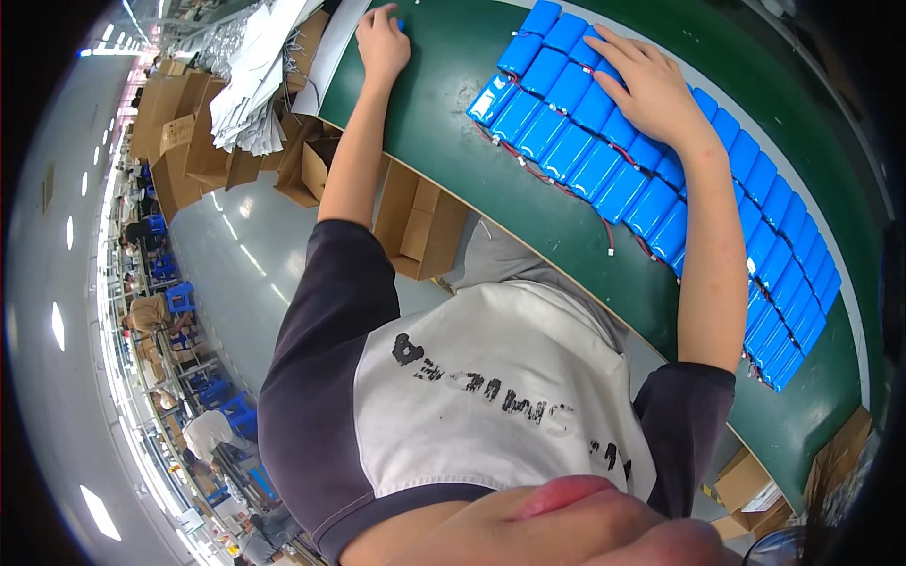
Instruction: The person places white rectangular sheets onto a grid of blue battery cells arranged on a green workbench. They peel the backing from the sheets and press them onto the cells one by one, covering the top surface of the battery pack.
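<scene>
Rows of blue shrink-wrapped battery packs [595, 170] lie side by side on the green table [444, 123], with thin red and black leads and small white connectors along their edges. My right hand [651, 90] rests on the far rows, fingers spread over the packs, with some packs hidden beneath the hand and forearm. Away to the left, near the table's edge, my left hand [382, 45] has its fingers curled. A small blue thing [400, 25] shows at those fingers, mostly hidden, so its kind is unclear.
Left of the table, white paper sheets [250, 90] are heaped over cardboard boxes [193, 132]. An open carton [415, 222] stands below the table edge in front of me. More boxes [746, 481] sit at the lower right. People and blue stools [179, 297] line a distant workbench.
</scene>
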Demonstrator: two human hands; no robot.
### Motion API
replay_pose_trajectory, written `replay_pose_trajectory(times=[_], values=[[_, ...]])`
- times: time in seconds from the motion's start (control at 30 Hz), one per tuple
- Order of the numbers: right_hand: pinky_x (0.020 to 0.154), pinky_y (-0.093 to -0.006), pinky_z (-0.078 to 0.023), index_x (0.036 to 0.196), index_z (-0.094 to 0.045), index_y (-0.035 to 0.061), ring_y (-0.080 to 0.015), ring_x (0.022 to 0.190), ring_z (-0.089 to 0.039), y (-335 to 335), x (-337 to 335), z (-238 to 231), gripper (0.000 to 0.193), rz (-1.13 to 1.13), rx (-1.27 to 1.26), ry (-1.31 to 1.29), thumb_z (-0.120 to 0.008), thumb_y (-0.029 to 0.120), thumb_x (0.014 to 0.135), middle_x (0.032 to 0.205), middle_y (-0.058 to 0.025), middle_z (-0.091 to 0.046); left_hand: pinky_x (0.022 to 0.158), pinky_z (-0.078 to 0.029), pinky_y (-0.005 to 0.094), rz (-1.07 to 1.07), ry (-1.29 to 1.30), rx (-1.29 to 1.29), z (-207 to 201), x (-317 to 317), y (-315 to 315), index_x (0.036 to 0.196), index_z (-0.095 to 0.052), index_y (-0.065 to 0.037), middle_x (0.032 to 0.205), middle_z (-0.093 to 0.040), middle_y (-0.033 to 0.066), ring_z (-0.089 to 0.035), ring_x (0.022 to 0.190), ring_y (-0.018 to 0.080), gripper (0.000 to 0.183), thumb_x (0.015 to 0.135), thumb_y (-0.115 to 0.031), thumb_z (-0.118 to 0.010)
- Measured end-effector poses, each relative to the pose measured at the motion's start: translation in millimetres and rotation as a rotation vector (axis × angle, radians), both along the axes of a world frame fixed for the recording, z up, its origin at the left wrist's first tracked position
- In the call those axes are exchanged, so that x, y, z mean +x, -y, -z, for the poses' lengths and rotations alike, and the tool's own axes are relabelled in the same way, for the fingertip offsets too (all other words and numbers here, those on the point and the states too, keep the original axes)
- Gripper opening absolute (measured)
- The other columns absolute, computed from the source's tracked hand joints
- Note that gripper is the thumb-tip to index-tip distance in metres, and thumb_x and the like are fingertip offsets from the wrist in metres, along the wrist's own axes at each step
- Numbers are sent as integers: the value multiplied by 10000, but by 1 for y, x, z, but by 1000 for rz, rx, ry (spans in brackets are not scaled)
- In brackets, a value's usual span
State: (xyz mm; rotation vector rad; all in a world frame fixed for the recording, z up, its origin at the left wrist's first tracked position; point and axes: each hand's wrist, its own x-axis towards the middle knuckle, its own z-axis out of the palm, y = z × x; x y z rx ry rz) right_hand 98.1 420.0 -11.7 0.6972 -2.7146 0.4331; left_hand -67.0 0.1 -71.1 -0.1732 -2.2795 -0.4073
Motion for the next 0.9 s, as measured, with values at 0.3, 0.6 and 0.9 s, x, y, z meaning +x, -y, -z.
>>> replay_pose_trajectory(times=[0.3, 0.6, 0.9], values=[[1211, -497, -338, 1474, -560, 218, -318, 1430, -455, 4, 0, 6, 465, 53, -15, 33, -563, 374, 1037, 1597, -14, -465, 986, -514, 446, 183, 225, -95, -14, -88, -43, 1287, -676, -61, 1261, -684, 211, -634, 1171, 411, 400, 913, -202, -666], [1218, -481, -325, 1486, -548, 212, -327, 1433, -448, 7, 9, -2, 466, 36, -31, 21, -565, 340, 1038, 1605, -29, -456, 1168, -374, 429, 615, 434, -109, -62, 28, -83, 1436, -576, -38, 1449, -574, 208, -502, 1378, 366, 516, 977, -264, -642], [1206, -590, -282, 1517, -512, 245, -350, 1468, -411, 4, 0, 14, 521, 141, 103, 19, -536, 447, 1037, 1625, -25, -431, 1008, -516, 431, 557, 251, -71, -42, 49, -97, 1276, -707, -88, 1253, -701, 181, -662, 1164, 349, 427, 901, -283, -767]])
